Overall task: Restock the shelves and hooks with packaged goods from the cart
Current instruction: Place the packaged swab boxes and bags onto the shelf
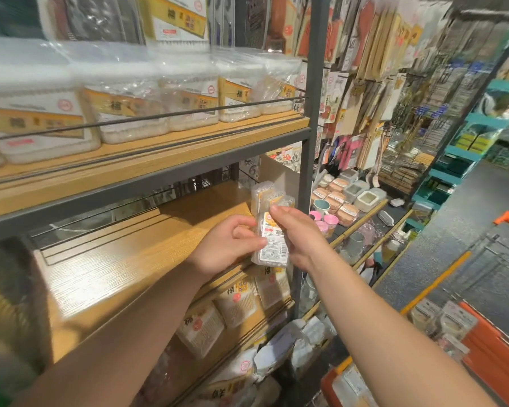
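Both hands (227,245) (299,236) around packet (272,245)

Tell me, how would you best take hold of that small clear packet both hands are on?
Grip the small packet by its two long side edges, coming in from the front. It stands upright and flat with its label facing out, so those narrow edges are free. The left hand and the right hand already pinch it that way.

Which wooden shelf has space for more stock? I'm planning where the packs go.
The middle shelf, where both hands hold a small pack: its boards lie mostly bare. The top shelf carries a full row of boxes.
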The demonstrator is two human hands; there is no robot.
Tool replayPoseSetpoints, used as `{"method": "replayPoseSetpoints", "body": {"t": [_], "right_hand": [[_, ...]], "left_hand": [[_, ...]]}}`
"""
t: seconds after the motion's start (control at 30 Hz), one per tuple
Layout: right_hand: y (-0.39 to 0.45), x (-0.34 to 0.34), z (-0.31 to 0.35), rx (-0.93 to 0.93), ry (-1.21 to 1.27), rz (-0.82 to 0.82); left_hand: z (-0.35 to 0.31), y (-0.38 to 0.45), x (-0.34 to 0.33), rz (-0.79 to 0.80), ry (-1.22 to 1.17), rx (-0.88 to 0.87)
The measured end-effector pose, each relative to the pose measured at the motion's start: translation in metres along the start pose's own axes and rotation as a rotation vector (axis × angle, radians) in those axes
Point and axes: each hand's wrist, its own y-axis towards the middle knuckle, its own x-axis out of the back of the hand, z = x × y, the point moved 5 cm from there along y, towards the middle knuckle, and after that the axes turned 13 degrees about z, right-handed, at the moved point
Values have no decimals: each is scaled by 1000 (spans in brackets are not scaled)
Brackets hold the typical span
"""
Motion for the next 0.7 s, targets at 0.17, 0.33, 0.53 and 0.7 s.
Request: {"method": "replayPoseSetpoints", "body": {"t": [0.17,0.33,0.53,0.7], "right_hand": [[5,-11,-9,-8,39,35],[4,21,-16,-30,71,-103],[-4,51,-25,-64,95,-248],[-11,73,-29,-93,82,-280]], "left_hand": [[7,-11,18,-40,4,48],[13,-11,57,-233,-85,32],[42,29,58,-277,-90,73],[55,56,39,-231,-38,83]]}}
